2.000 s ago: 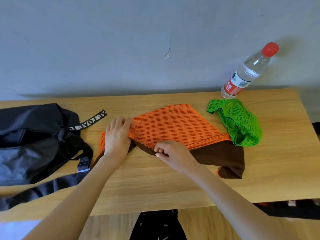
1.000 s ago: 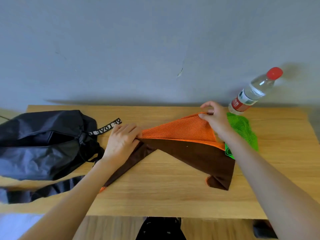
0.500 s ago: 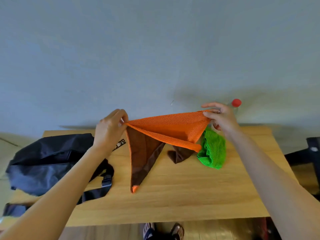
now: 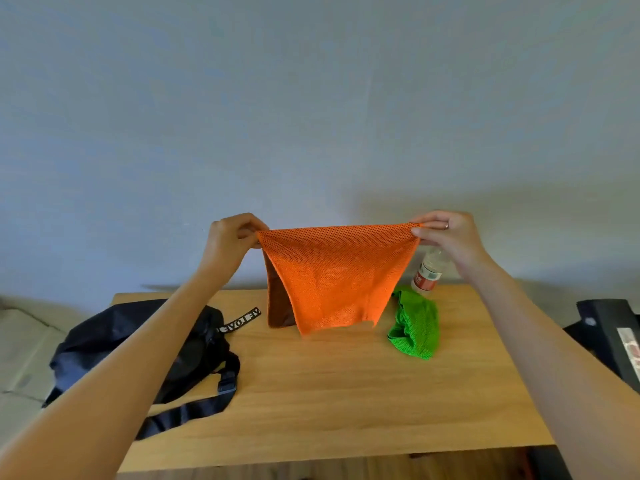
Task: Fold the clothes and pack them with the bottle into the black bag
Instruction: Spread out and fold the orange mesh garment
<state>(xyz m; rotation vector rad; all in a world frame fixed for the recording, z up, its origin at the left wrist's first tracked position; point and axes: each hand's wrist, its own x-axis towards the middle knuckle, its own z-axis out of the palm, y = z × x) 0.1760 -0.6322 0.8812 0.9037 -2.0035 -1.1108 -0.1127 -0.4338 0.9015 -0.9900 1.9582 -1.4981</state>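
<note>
Head view: left hand (image 4: 230, 242) and right hand (image 4: 446, 237) pinching orange garment's (image 4: 332, 275) top corners, hanging it flat above bench (image 4: 346, 393) for folding.

Orange mesh garment (image 4: 332, 282), green mesh cloth (image 4: 417, 327), black bag (image 4: 114, 337)

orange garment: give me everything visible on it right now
The orange garment is perforated mesh fabric with a brown inner side showing at its left edge. It hangs stretched above the wooden table, top corners pinched by the left hand and right hand. Whether its lower edge touches the table is unclear.
</note>
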